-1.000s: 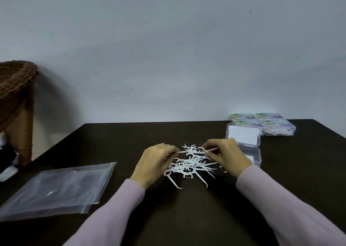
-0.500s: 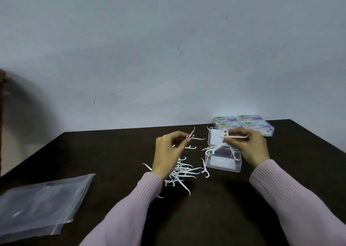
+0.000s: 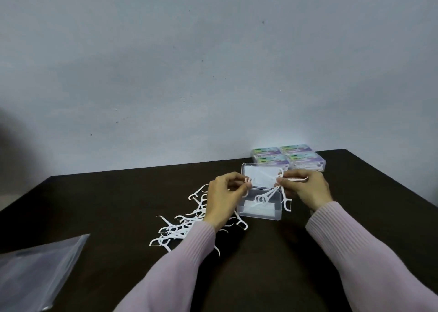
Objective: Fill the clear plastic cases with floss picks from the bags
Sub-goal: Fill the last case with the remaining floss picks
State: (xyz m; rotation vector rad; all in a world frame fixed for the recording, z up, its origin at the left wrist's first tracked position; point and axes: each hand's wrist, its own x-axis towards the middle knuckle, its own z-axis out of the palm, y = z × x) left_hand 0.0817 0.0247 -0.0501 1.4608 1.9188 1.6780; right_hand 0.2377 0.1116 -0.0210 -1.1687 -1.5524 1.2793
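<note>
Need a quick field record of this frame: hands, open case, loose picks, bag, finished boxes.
left hand: pinches floss picks beside the case's left edge
right hand: pinches a bunch of floss picks over the case
open clear case: lid up, a few picks inside
loose pile: on the table, left of the case, partly under the left wrist
plastic bag: lying flat at the near left
labelled cases: four, closed, at the far edge behind the open case
</note>
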